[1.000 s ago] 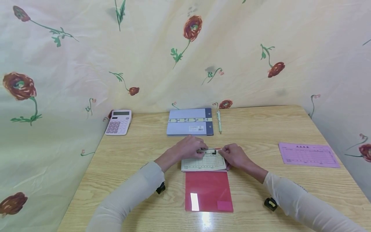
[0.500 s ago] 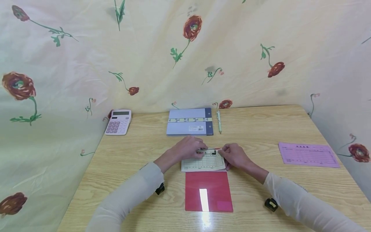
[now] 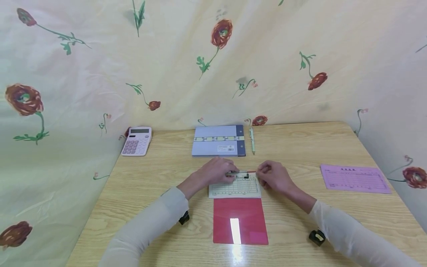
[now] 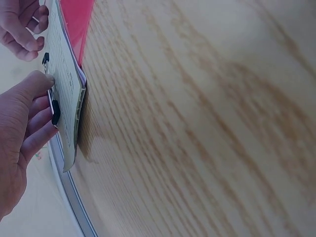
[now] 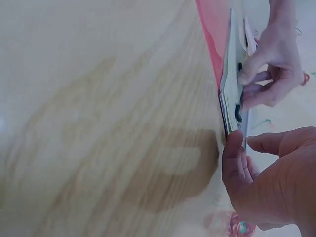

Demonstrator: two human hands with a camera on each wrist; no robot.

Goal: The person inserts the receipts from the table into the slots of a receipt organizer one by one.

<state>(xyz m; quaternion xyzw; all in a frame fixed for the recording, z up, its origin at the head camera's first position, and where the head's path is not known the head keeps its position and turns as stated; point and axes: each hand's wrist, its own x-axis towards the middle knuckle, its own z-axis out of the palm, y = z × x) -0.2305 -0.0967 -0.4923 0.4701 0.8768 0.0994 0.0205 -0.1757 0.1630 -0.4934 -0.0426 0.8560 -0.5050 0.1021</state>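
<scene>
A red clipboard (image 3: 238, 218) lies on the wooden table in front of the person. Across its upper part is a thin stack of printed forms (image 3: 233, 191), upside down in the head view. At the top edge sits a metal clip with black ends (image 4: 55, 112). My left hand (image 3: 218, 171) pinches this clip, thumb over the front and fingers behind, as the left wrist view shows. Beside the upper right corner of the forms is my right hand (image 3: 273, 177), its fingers loosely bent. In the right wrist view its thumb (image 5: 264, 143) stands apart from its fingers near the corner.
A blue notebook (image 3: 215, 142) lies behind the clipboard, with a pale green pen (image 3: 252, 141) to its right. The pink calculator (image 3: 136, 141) is at the back left. A purple form sheet (image 3: 355, 178) lies on the right.
My right hand has let go of the forms' right edge and shifted slightly right and away. That corner, bent before, now lies flatter. My left hand stays on the clip.
</scene>
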